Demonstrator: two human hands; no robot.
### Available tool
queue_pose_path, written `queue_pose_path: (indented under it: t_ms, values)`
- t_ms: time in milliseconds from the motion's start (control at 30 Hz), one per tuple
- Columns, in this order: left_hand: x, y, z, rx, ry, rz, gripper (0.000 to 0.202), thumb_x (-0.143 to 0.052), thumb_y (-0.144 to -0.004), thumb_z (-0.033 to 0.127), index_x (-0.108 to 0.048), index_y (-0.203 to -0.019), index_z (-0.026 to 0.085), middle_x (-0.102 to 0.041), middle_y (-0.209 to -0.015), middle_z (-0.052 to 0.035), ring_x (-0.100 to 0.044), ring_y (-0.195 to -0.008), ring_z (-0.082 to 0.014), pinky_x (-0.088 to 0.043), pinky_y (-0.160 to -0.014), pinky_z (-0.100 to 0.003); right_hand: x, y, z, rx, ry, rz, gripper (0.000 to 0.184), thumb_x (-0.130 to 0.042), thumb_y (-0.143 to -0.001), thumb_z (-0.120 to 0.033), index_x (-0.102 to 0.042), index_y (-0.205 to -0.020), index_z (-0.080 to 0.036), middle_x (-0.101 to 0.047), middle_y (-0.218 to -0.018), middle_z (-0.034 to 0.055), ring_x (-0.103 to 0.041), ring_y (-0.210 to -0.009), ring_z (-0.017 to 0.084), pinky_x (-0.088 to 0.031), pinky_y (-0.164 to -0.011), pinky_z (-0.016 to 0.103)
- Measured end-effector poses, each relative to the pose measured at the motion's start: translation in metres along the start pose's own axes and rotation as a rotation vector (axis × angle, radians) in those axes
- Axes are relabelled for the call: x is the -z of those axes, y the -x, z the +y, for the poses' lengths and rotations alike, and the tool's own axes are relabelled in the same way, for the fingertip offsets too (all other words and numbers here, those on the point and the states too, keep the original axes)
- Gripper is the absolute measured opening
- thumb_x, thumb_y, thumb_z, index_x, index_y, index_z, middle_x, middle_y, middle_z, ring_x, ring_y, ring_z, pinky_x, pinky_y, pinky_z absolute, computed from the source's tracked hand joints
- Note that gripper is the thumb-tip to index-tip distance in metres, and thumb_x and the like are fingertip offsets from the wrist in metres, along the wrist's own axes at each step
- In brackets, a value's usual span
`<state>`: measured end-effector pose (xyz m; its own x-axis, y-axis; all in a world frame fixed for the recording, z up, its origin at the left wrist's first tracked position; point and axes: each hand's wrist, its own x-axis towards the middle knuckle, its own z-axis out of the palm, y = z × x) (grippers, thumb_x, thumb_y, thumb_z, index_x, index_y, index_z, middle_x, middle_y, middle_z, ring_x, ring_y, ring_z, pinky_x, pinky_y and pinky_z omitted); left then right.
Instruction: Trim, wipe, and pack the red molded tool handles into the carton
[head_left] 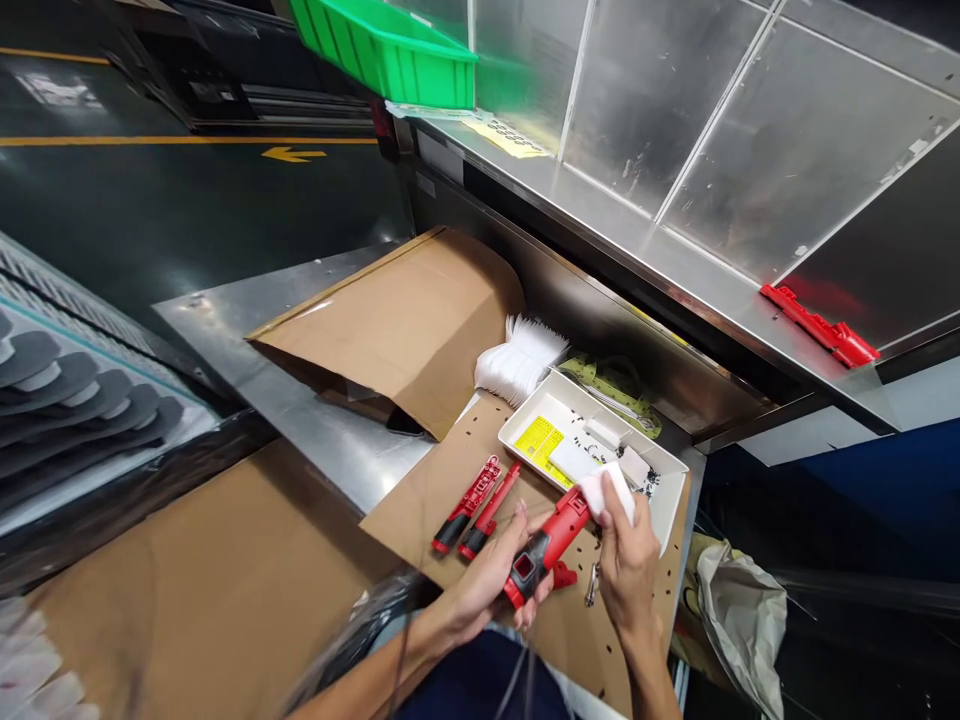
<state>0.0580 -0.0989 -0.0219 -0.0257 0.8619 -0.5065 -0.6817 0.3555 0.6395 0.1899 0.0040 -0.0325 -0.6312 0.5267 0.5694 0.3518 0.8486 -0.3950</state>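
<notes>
My left hand (484, 580) is wrapped around a red and black tool body (544, 548), holding it above the cardboard sheet (427, 480). My right hand (626, 555) pinches a small white pad (609, 492) against the tool's front end. Two red and black handle pieces (476, 507) lie side by side on the cardboard just left of my left hand. A white tray (525, 420) with a yellow label, white slips and small dark parts sits right behind my hands.
A stack of white pieces (521, 358) lies behind the tray, beside a curved cardboard sheet (397, 320). A red part (817, 325) rests on the steel shelf at right. A green bin (382, 45) stands up top. Grey insole-shaped pieces (75, 385) are at left.
</notes>
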Motion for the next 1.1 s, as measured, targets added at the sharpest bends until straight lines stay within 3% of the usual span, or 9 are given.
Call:
queue_pose_path:
  t_ms: [167, 300, 433, 567, 667, 833, 967, 1100]
  values:
    - [-0.004, 0.002, 0.002, -0.039, -0.097, 0.109, 0.111, -0.026, -0.071, 0.094, -0.047, -0.14, 0.009, -0.055, -0.047, 0.002, -0.047, -0.034, -0.0108, -0.034, -0.037, -0.02, -0.006, 0.002, 0.002, 0.076, -0.041, -0.022, 0.046, -0.039, -0.099, -0.017, -0.049, -0.144, -0.02, -0.059, -0.094, 0.011, -0.056, -0.065, 0.014, -0.047, -0.053, 0.023]
    - [-0.002, -0.001, -0.002, -0.059, -0.128, 0.049, 0.109, -0.027, -0.074, 0.092, -0.034, -0.149, 0.014, -0.057, -0.05, 0.0027, -0.051, -0.037, -0.0119, -0.039, -0.039, -0.02, -0.008, -0.005, 0.002, -0.076, 0.061, 0.142, 0.041, -0.04, -0.1, -0.019, -0.057, -0.137, -0.018, -0.054, -0.084, 0.0081, -0.052, -0.064, 0.016, -0.045, -0.054, 0.025]
    - [0.0, -0.003, -0.004, -0.046, -0.134, 0.066, 0.11, -0.026, -0.075, 0.091, -0.03, -0.151, 0.012, -0.056, -0.048, 0.0035, -0.048, -0.034, -0.0113, -0.036, -0.036, -0.019, -0.01, -0.004, 0.003, -0.012, -0.067, 0.099, 0.043, -0.039, -0.1, -0.018, -0.054, -0.14, -0.022, -0.058, -0.089, 0.0087, -0.055, -0.065, 0.014, -0.045, -0.055, 0.023]
    - [0.001, 0.002, 0.004, 0.039, -0.026, -0.027, 0.111, -0.038, -0.074, 0.088, -0.02, -0.153, 0.012, -0.056, -0.047, 0.0057, -0.044, -0.032, -0.008, -0.033, -0.035, -0.015, -0.005, -0.011, 0.014, -0.138, -0.029, 0.172, 0.04, -0.039, -0.101, -0.021, -0.058, -0.135, -0.019, -0.06, -0.091, 0.01, -0.058, -0.071, 0.016, -0.047, -0.059, 0.025]
    - [0.001, 0.005, 0.011, 0.076, 0.02, -0.069, 0.121, -0.047, -0.067, 0.09, -0.014, -0.154, 0.011, -0.055, -0.046, 0.0075, -0.041, -0.03, -0.0067, -0.029, -0.032, -0.013, 0.0, -0.018, 0.017, -0.112, -0.074, 0.127, 0.039, -0.039, -0.101, -0.022, -0.059, -0.134, -0.02, -0.062, -0.095, 0.0102, -0.06, -0.074, 0.016, -0.049, -0.062, 0.025]
    - [0.001, 0.008, 0.013, 0.084, -0.022, -0.05, 0.126, -0.047, -0.062, 0.093, -0.015, -0.154, 0.012, -0.056, -0.046, 0.0074, -0.04, -0.031, -0.0068, -0.034, -0.034, -0.013, 0.006, -0.023, 0.02, -0.109, -0.005, 0.14, 0.039, -0.038, -0.102, -0.022, -0.06, -0.134, -0.019, -0.064, -0.1, 0.0115, -0.062, -0.072, 0.015, -0.049, -0.062, 0.026]
    - [-0.003, 0.009, 0.015, 0.059, -0.15, 0.021, 0.135, -0.049, -0.056, 0.096, -0.017, -0.153, 0.007, -0.057, -0.046, 0.006, -0.047, -0.033, -0.0108, -0.038, -0.035, -0.017, 0.014, -0.022, 0.022, -0.061, 0.019, 0.028, 0.039, -0.036, -0.102, -0.022, -0.057, -0.135, -0.024, -0.065, -0.105, 0.0112, -0.065, -0.08, 0.016, -0.052, -0.067, 0.027]
    - [-0.004, 0.003, 0.014, 0.01, -0.277, 0.021, 0.134, -0.049, -0.055, 0.096, -0.028, -0.15, 0.005, -0.054, -0.045, 0.0051, -0.051, -0.035, -0.0128, -0.039, -0.035, -0.019, 0.023, -0.019, 0.019, -0.127, 0.077, 0.079, 0.047, -0.042, -0.102, -0.032, -0.04, -0.145, -0.014, -0.064, -0.12, 0.0189, -0.066, -0.101, 0.024, -0.054, -0.075, 0.033]
